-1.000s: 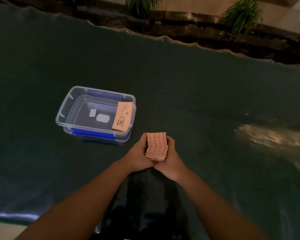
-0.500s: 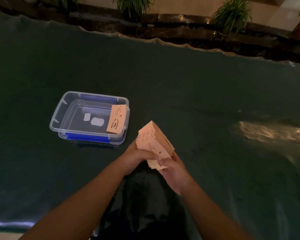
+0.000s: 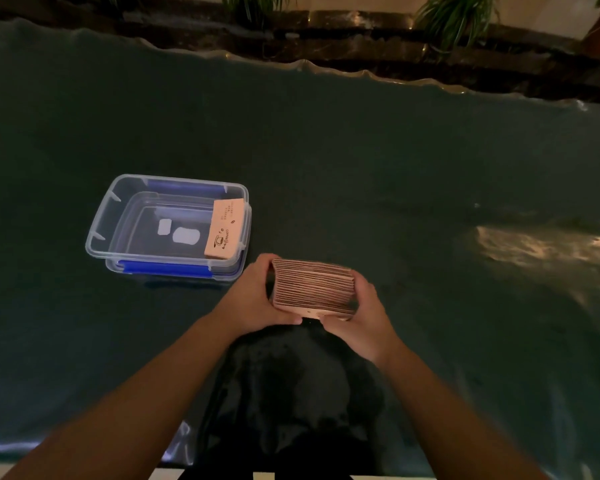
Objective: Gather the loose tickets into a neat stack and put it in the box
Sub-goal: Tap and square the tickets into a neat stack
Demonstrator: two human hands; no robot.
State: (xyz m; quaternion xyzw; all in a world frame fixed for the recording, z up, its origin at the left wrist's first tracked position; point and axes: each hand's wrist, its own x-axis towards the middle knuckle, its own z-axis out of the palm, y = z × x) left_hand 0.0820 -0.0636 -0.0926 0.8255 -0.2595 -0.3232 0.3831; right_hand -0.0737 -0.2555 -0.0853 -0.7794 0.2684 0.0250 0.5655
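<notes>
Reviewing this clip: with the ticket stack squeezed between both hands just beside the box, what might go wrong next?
1. The stack of tickets is pinched only at its ends by the left hand and right hand; the middle could spill.
2. The stack already in the box leans on its right wall, so the new stack may knock it.

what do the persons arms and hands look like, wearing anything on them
Both forearms are bare as far up as the picture shows: no sleeves, and no watch or bracelet at either wrist. The left hand and the right hand wear no gloves, and no rings show on the fingers that can be seen. The dim light hides finer details such as the nails.
</notes>
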